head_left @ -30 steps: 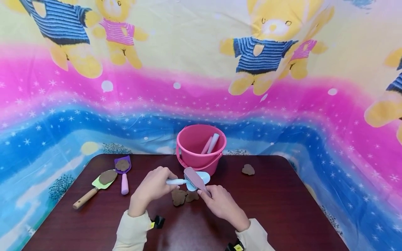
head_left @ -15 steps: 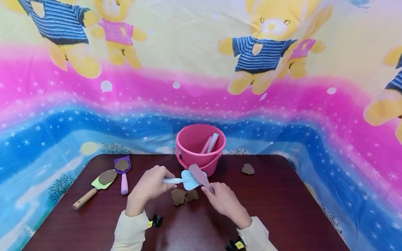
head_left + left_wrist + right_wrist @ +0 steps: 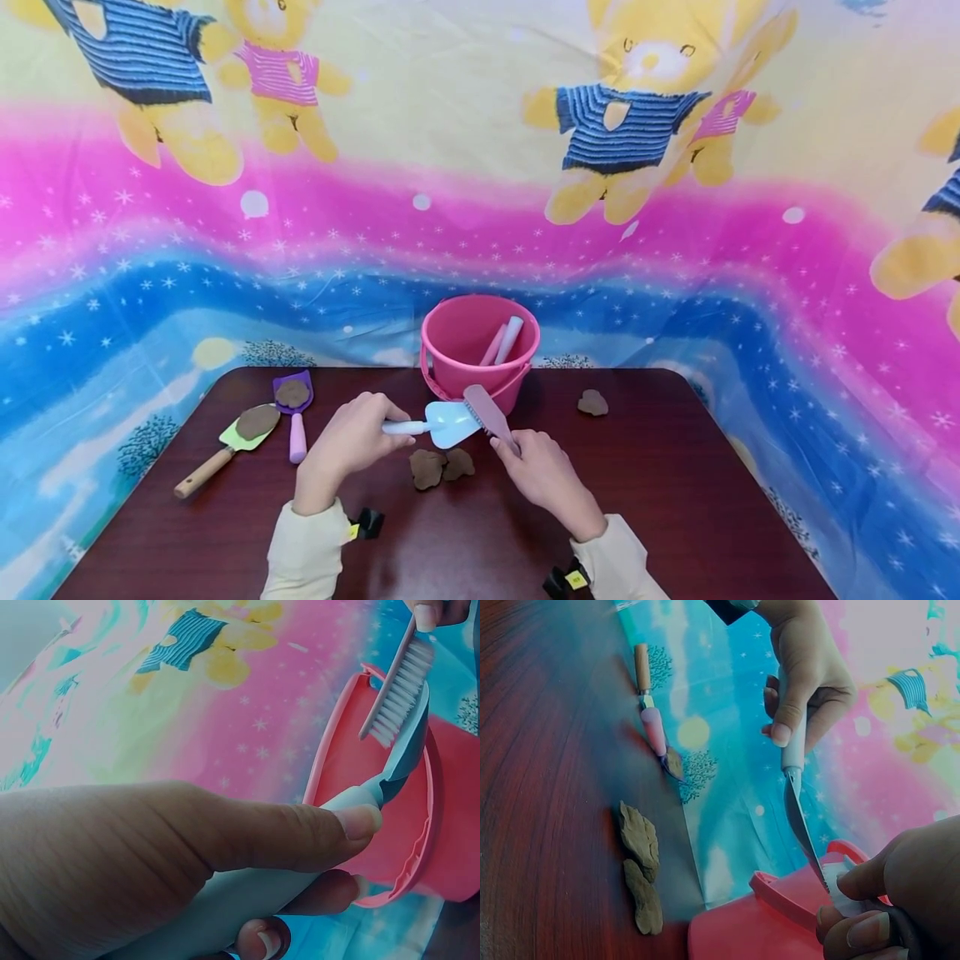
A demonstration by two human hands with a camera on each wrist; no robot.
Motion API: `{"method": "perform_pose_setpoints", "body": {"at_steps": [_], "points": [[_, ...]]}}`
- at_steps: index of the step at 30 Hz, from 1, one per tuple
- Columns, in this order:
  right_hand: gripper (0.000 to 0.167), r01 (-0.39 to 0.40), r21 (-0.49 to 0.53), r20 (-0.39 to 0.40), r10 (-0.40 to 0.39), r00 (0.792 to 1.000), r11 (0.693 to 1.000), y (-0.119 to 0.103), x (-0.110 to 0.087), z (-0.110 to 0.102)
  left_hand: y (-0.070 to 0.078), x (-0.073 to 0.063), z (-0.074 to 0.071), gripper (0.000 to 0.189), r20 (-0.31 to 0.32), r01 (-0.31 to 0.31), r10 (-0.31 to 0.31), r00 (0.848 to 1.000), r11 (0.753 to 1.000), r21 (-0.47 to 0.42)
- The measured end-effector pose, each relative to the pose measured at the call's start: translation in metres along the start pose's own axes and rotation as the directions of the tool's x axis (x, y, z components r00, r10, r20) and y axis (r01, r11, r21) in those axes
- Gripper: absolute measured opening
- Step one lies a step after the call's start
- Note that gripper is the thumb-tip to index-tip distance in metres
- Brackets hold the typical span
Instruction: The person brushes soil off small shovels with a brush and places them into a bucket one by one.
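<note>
My left hand [image 3: 352, 442] grips the handle of a light blue toy trowel [image 3: 447, 423], its blade level and pointing right. In my right hand [image 3: 547, 479] is a mauve brush [image 3: 491, 412], held by its handle. The white bristles [image 3: 401, 697] lie at the tip of the blade in the left wrist view. Both tools are raised in front of a pink bucket [image 3: 450, 373]. Below them on the table, two brown clay-like lumps [image 3: 427, 470] lie side by side.
Pink and pale handles [image 3: 510, 340] stick up inside the bucket. At the left lie a green trowel with a wooden handle [image 3: 204, 473] and a purple shovel with a pink handle [image 3: 297, 440], each bearing a brown lump. Another lump [image 3: 593, 402] lies at the back right.
The brush has moved rightward along the trowel blade, from near its base to its tip. My left hand has drifted slightly left and my right hand slightly right.
</note>
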State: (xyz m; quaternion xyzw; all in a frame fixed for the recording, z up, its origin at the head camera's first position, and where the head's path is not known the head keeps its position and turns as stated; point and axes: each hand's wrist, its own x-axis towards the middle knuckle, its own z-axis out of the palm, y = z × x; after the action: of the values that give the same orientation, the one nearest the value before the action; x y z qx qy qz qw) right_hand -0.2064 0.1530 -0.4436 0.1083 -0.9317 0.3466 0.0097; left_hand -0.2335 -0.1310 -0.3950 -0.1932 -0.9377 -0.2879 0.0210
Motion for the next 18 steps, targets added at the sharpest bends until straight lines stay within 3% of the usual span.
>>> {"method": "perform_pose_setpoints", "body": {"at_steps": [18], "points": [[0.035,-0.024,-0.001,-0.025,0.024,0.999,1.000,0.0035,0.0022,-0.0018,-0.0072,0.0005,-0.0032,0.012,0.002,0.000,0.000,1.000,1.000,-0.014]]}}
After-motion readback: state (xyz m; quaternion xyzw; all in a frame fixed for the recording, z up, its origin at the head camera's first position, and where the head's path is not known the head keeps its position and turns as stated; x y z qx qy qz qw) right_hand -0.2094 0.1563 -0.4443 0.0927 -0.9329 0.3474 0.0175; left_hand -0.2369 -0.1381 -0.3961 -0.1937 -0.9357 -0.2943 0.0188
